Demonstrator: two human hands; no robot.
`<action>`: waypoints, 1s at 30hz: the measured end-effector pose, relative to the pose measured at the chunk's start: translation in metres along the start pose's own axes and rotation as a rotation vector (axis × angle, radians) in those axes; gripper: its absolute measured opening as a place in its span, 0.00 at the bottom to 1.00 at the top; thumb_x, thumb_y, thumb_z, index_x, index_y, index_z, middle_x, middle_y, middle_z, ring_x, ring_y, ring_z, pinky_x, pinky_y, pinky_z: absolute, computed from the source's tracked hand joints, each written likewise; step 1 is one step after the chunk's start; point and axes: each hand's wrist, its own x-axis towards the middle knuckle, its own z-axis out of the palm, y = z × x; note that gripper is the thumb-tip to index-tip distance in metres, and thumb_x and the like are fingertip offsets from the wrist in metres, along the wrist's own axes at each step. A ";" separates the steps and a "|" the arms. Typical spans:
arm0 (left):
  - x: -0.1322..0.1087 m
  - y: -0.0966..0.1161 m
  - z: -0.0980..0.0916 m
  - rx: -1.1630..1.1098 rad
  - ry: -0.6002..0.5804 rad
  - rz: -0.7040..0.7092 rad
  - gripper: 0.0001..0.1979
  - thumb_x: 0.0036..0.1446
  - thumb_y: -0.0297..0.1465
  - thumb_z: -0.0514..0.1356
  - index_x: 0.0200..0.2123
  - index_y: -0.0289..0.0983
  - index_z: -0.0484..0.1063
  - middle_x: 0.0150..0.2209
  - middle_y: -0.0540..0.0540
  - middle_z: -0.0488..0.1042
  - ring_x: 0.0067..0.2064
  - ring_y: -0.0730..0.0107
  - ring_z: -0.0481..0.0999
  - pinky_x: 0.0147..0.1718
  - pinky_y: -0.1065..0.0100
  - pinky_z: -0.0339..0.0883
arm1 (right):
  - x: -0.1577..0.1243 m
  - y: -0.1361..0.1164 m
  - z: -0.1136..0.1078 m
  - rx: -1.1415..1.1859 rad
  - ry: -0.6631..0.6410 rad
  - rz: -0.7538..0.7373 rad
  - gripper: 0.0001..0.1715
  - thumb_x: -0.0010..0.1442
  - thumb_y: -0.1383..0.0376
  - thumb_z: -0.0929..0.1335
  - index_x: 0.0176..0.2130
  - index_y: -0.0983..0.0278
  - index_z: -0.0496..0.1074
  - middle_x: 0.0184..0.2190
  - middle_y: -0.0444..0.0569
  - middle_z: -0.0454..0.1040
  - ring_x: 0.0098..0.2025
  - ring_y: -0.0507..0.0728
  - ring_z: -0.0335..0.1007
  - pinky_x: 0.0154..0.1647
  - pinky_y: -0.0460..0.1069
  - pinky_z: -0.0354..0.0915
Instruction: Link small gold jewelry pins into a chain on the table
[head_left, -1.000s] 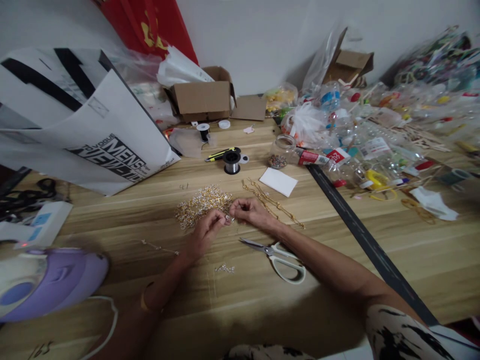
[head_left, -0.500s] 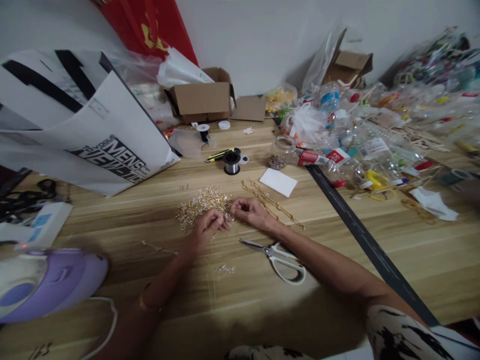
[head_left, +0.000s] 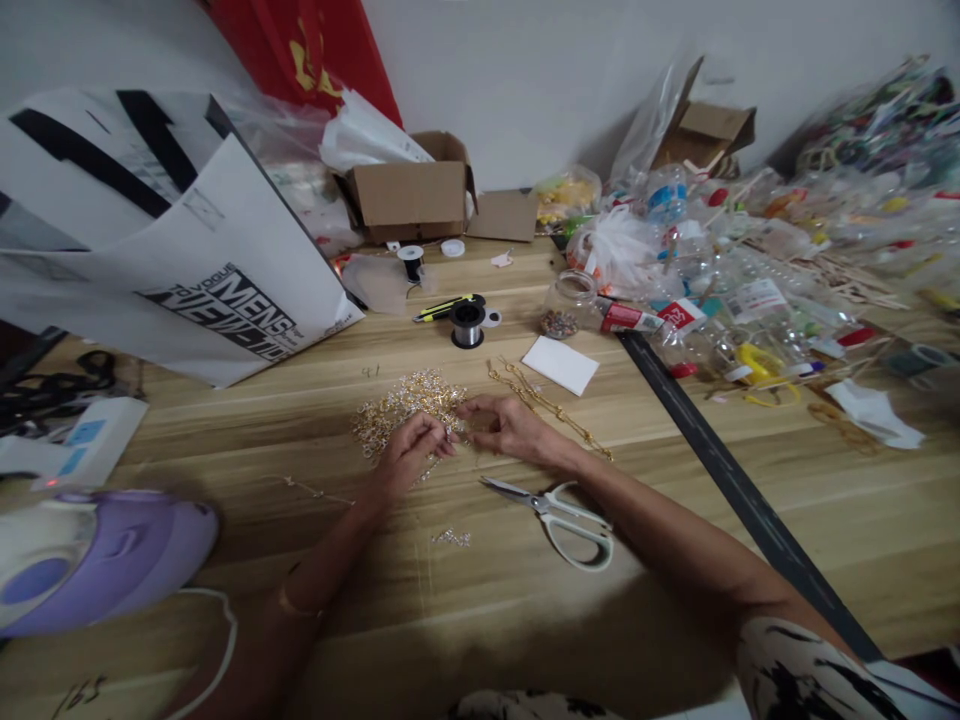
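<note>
A: Your left hand [head_left: 409,452] curls inward with its back upward, fingers clamped on a tiny shiny piece [head_left: 451,437], too blurred to name. And your right hand [head_left: 514,428]?
B: It reaches in from the other side, thumb and forefinger apart, tips near your left fingers.
A: What differs from half a second ago?
B: Your right thumb and forefinger stand wider apart; your left keeps its pinch.
A: And the pile of small pieces [head_left: 405,402]?
B: It lies on the table [head_left: 390,590] just beyond your left fingers, loose, glinting gold and silver.
</note>
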 end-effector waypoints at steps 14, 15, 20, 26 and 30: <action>-0.002 -0.002 0.004 0.047 -0.049 0.038 0.10 0.57 0.36 0.55 0.29 0.35 0.65 0.27 0.49 0.71 0.31 0.70 0.73 0.33 0.68 0.66 | -0.003 -0.007 0.009 -0.012 -0.046 -0.035 0.09 0.54 0.70 0.65 0.37 0.68 0.71 0.28 0.44 0.72 0.27 0.48 0.65 0.28 0.42 0.59; -0.002 -0.001 0.004 0.052 -0.049 0.036 0.10 0.57 0.36 0.55 0.29 0.35 0.65 0.27 0.49 0.71 0.31 0.70 0.73 0.33 0.68 0.67 | -0.003 -0.005 0.009 -0.029 -0.033 -0.046 0.08 0.54 0.70 0.65 0.36 0.68 0.71 0.27 0.44 0.71 0.27 0.48 0.64 0.28 0.42 0.59; -0.002 0.001 0.006 0.057 -0.048 0.030 0.11 0.56 0.38 0.56 0.28 0.35 0.65 0.26 0.49 0.71 0.31 0.69 0.73 0.33 0.68 0.67 | -0.002 -0.003 0.008 -0.032 -0.047 -0.052 0.08 0.54 0.70 0.65 0.35 0.69 0.71 0.24 0.42 0.68 0.26 0.48 0.61 0.27 0.42 0.57; -0.004 -0.004 0.004 0.167 -0.038 0.065 0.11 0.58 0.37 0.53 0.30 0.35 0.65 0.28 0.48 0.71 0.32 0.69 0.73 0.34 0.68 0.65 | -0.002 -0.001 0.007 0.011 -0.062 -0.073 0.08 0.55 0.68 0.65 0.37 0.68 0.70 0.25 0.42 0.67 0.26 0.48 0.59 0.27 0.42 0.56; -0.005 -0.005 0.003 0.250 -0.024 0.096 0.10 0.59 0.36 0.52 0.32 0.36 0.65 0.27 0.48 0.70 0.31 0.69 0.71 0.32 0.69 0.64 | -0.002 -0.002 0.005 0.024 -0.078 -0.082 0.09 0.57 0.64 0.65 0.37 0.68 0.70 0.24 0.42 0.65 0.25 0.48 0.57 0.25 0.43 0.54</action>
